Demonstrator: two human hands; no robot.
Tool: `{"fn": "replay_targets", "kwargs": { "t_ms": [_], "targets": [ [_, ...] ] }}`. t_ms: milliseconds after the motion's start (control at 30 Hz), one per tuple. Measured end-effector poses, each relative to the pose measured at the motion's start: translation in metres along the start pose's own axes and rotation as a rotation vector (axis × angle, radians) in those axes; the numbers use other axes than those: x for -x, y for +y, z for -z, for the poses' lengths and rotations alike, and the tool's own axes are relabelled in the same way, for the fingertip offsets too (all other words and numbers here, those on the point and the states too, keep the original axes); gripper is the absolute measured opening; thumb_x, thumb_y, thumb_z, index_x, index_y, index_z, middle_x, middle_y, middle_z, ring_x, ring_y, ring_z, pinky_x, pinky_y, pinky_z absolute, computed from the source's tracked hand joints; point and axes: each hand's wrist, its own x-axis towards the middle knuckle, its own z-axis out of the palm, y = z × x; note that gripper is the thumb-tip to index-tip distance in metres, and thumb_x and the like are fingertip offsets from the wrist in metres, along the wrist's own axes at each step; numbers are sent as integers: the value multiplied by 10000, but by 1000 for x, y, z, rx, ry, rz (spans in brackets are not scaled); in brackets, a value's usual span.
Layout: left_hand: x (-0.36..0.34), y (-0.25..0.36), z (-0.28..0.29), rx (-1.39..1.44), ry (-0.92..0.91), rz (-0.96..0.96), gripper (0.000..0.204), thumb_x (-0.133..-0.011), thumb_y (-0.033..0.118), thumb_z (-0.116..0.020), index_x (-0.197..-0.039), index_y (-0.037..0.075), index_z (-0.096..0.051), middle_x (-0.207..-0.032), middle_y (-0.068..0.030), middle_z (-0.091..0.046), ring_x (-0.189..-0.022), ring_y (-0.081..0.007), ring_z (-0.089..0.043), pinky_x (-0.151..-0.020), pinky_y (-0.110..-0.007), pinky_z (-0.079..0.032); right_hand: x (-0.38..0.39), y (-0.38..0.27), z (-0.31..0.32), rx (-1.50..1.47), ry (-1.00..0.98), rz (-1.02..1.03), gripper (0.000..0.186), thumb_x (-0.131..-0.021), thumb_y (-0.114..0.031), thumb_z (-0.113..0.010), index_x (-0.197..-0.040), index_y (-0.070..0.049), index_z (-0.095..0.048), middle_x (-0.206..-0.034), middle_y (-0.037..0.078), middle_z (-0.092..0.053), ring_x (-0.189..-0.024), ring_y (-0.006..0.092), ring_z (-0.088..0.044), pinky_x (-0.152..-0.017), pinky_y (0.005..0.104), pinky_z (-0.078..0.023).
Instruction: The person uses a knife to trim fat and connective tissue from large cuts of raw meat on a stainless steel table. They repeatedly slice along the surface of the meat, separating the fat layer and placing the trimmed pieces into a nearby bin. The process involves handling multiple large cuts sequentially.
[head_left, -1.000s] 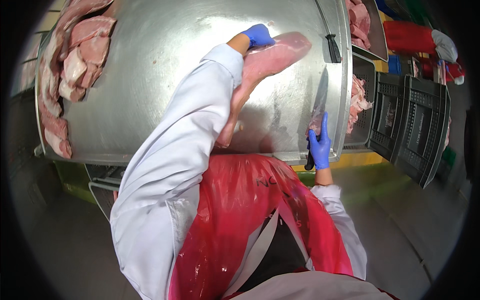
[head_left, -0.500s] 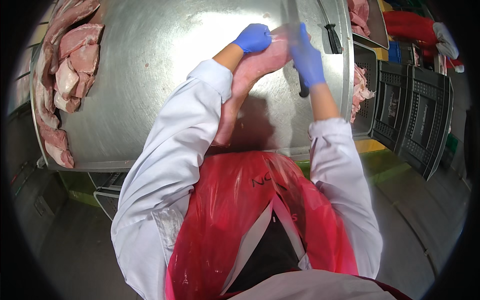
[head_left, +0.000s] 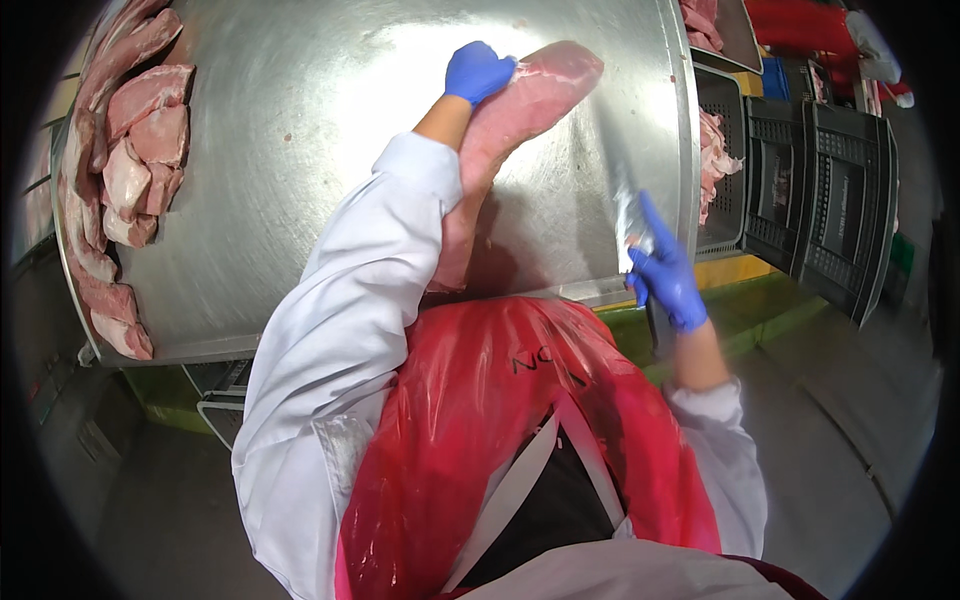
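Note:
A long, curved slab of pink meat (head_left: 540,95) lies on the steel table (head_left: 330,200), its near end close to my red plastic apron. My left hand (head_left: 478,72), in a blue glove, is closed on the slab's left edge near the far end. Off to the right, above the table's front edge, my gloved right hand (head_left: 665,270) is closed around a knife (head_left: 612,160). Its blade points away from me and is smeared by motion. Something pale and shiny (head_left: 632,225) shows beside the right fingers; I cannot make out what it is.
Cut meat pieces (head_left: 150,140) and long strips (head_left: 85,190) line the table's left edge. Beyond the right edge stand a dark crate with pale trimmings (head_left: 715,160), a tray of meat (head_left: 703,22) and black crates (head_left: 815,190). A person's red sleeve (head_left: 800,25) shows at far right.
My right hand has moved away from the slab, toward me and to the right, with the knife. The slab's far end is now uncovered. My left hand keeps its hold.

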Motion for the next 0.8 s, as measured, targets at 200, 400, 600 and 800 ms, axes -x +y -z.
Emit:
{"fn": "replay_targets", "kwargs": {
  "t_ms": [200, 400, 600, 800],
  "targets": [
    [-31, 36, -5, -190, -226, -41, 475, -832, 448, -650, -910, -8, -758, -905, -212, -734, -892, -345, -709, -820, -409, -546, -77, 0, -6, -5, 341, 247, 805, -939, -6, -555, -1619, -254, -204, -764, 28, -610, -537, 87, -536, -450, 253, -449],
    [-30, 5, -6, 115, -261, -132, 242, -794, 227, -688, -768, -8, -740, -740, -152, -711, -675, -232, -661, -678, -343, -519, -198, -28, -41, 445, 389, 419, 700, -974, -228, -548, -1602, -210, -240, -867, 260, -701, -785, 370, -710, -708, 438, -555],
    [-22, 4, -16, 231, -113, -154, 218, -816, 196, -705, -747, -11, -702, -708, -112, -692, -601, -180, -620, -613, -330, -502, -262, -29, -57, 722, 259, 509, 650, -992, -239, -463, -1593, -161, -228, -920, 276, -707, -855, 417, -708, -785, 487, -556],
    [11, 32, 14, 338, -189, -25, 311, -888, 270, -690, -746, -6, -680, -686, -89, -669, -575, -148, -564, -583, -317, -475, -176, -18, -64, 530, 46, 314, 685, -993, -222, -459, -1601, -117, -162, -851, 214, -702, -695, 335, -710, -655, 428, -576]
  ]
}}
